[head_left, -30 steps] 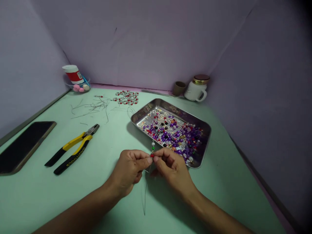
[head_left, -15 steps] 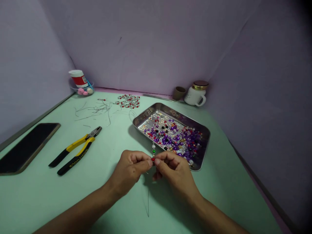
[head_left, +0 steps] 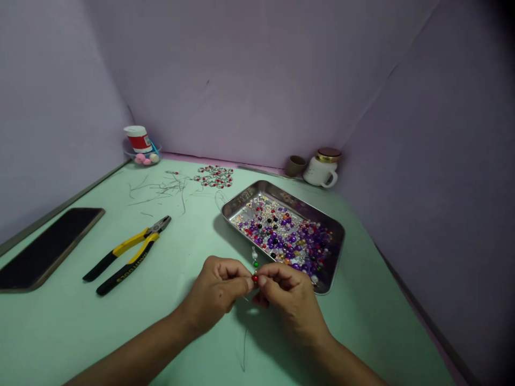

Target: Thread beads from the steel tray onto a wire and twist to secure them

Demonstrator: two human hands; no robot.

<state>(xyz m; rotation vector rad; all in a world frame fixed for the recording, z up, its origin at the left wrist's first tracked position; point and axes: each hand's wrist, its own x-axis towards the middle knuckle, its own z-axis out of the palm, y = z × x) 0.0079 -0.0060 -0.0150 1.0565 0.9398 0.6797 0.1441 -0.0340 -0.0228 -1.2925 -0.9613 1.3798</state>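
My left hand (head_left: 215, 294) and my right hand (head_left: 290, 300) meet fingertip to fingertip over the green table, both pinched shut on a thin wire (head_left: 244, 348) that trails down toward me. A red bead (head_left: 255, 278) sits right at the pinch, with a green bead (head_left: 255, 264) and a pale bead above it on the same wire. Just beyond my hands lies a steel tray (head_left: 336, 256) filled with several purple, red, black and clear beads.
Yellow-handled pliers (head_left: 129, 255) lie to the left, a dark phone (head_left: 47, 248) farther left. Loose wire pieces (head_left: 161, 187) and a finished beaded piece (head_left: 214, 176) lie at the back. A white lidded mug (head_left: 322, 168), a small cup (head_left: 295, 165) and a bowl with a jar (head_left: 141, 147) stand against the purple walls.
My view has tilted up a little, so everything sits lower in the picture. Both hands stay pinched together on the beaded wire.
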